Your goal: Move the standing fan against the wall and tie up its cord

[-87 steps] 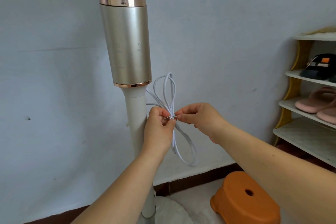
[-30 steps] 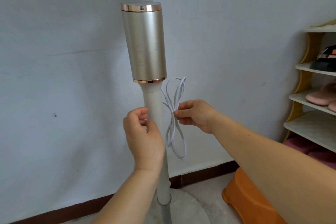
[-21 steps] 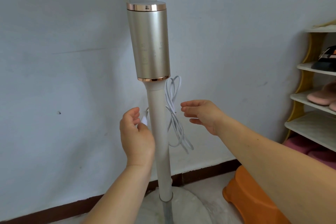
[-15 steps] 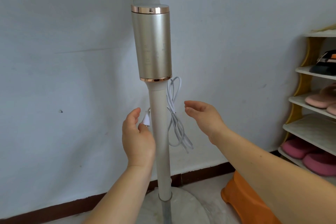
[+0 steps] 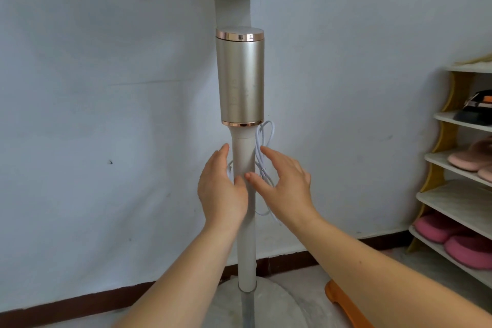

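The standing fan (image 5: 241,82) stands upright close to the pale wall (image 5: 93,88), its round base (image 5: 279,303) resting on the floor. The white pole (image 5: 243,157) rises from the base to a gold cylindrical housing with copper-coloured rings at top and bottom; the lower edge of the fan head is visible at the top of the frame.

The cord (image 5: 263,152) is white and gathered into a bundle of loops, cinched at the middle by a small tie. The bundle hangs just behind and to the right of the pole, directly below the gold housing (the lower loops are partly hidden by the right hand).

The left hand (image 5: 221,192) is positioned at the left side of the pole, fingers extended upward and released; the thumb lies against the pole front. The right hand (image 5: 285,186) is at the right side of the pole, fingers spread and released, in front of the cord bundle. Whether the fingertips touch the cord cannot be determined. Neither hand grasps anything.

A shoe rack (image 5: 458,194) with pink slippers stands at the right. An orange stool (image 5: 343,303) sits on the floor near the base.
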